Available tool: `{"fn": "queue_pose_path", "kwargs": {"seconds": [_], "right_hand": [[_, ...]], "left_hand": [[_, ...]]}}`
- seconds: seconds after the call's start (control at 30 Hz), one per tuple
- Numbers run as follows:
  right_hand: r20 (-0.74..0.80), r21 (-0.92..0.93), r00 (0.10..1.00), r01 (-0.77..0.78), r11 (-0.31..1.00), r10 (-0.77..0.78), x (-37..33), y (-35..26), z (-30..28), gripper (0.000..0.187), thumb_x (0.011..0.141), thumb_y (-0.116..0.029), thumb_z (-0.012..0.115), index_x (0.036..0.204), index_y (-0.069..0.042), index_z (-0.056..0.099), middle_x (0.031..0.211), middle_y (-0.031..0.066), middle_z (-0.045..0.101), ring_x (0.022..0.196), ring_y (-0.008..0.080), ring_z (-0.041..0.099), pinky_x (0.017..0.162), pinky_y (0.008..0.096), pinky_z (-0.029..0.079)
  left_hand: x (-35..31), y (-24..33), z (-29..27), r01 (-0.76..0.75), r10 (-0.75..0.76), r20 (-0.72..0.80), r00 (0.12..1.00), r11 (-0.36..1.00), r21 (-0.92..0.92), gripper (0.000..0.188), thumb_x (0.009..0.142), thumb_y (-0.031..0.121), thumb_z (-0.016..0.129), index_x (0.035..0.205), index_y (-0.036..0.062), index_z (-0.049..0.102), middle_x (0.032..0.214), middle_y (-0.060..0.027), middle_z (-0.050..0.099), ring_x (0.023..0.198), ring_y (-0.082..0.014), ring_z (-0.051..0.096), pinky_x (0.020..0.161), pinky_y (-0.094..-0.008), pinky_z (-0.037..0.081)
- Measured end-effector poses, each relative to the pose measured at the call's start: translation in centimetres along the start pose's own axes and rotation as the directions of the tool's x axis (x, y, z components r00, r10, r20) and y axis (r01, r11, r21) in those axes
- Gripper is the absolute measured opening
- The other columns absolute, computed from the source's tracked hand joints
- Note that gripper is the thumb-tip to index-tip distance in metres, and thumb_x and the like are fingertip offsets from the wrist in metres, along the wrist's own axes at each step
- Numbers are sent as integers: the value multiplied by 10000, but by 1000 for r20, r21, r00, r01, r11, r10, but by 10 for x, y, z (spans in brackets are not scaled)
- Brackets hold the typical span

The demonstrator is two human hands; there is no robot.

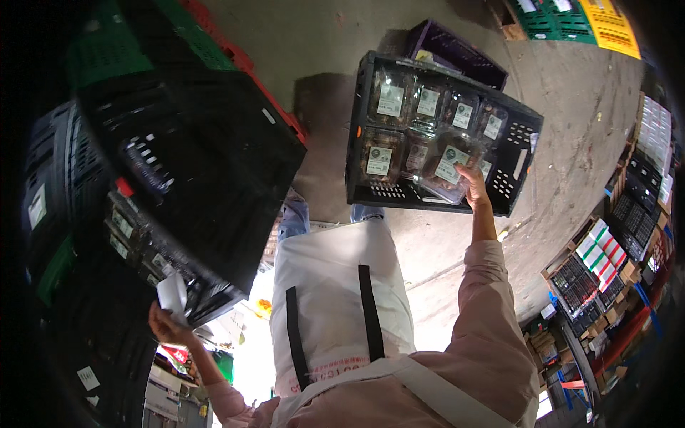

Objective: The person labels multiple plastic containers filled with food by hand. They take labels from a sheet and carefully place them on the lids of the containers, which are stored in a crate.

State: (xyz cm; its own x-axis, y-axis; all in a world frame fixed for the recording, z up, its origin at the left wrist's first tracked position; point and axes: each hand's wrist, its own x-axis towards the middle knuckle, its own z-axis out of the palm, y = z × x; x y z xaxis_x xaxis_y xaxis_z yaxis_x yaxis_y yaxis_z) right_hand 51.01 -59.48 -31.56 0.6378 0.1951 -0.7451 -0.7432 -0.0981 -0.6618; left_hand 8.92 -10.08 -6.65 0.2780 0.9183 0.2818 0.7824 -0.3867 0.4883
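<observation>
My right hand (472, 184) is closed on the edge of a clear plastic box (444, 187) with a white label and dark contents. That box is tilted over the near side of a black crate (517, 160). Inside the crate, several similar labelled clear boxes (391, 100) sit in two rows. On the far left, my left hand (170, 324) grips a white piece of paper (173, 294), which may be a roll or a folded strip. It is beside the corner of a stacked black crate (207, 267), where more labelled clear boxes (121, 222) show.
A purple crate (457, 53) stands behind the black one. Tall stacks of black and green crates (107, 53) rise at the left, with a red crate edge (242, 60). Green and yellow crates (610, 25) stand far right, and loaded racks (606, 257) line the right side.
</observation>
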Motion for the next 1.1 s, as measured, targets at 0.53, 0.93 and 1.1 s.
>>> {"fn": "queue_pose_path", "kwargs": {"seconds": [0.53,0.93,1.1], "right_hand": [[-249,-493,963,-218,842,104,82,108,-21,492,660,-290,733,1014,-17,527,876,38,569,824,128,509,747,258,389],[715,110,656,234,966,-240,-259,-147,436,468,758,-22,590,1175,15,379,1083,160,506,932,217,529,874,300,384],[456,-597,874,161,786,168,-188,-35,541,651,680,-309,706,1101,77,393,974,136,533,908,183,511,807,271,396]], "left_hand": [[10,-9,-16,21,-27,50,998,993,116,236,850,151,506,980,-39,557,971,-118,572,841,-184,541,784,-295,427],[-23,27,6,126,-136,-4,991,934,-334,149,816,46,478,929,-30,539,695,-22,508,578,-92,482,558,-213,392],[-35,29,6,-11,-27,-45,999,735,-678,271,775,73,524,1020,-25,464,766,-87,548,586,-125,519,558,-218,422]]}}
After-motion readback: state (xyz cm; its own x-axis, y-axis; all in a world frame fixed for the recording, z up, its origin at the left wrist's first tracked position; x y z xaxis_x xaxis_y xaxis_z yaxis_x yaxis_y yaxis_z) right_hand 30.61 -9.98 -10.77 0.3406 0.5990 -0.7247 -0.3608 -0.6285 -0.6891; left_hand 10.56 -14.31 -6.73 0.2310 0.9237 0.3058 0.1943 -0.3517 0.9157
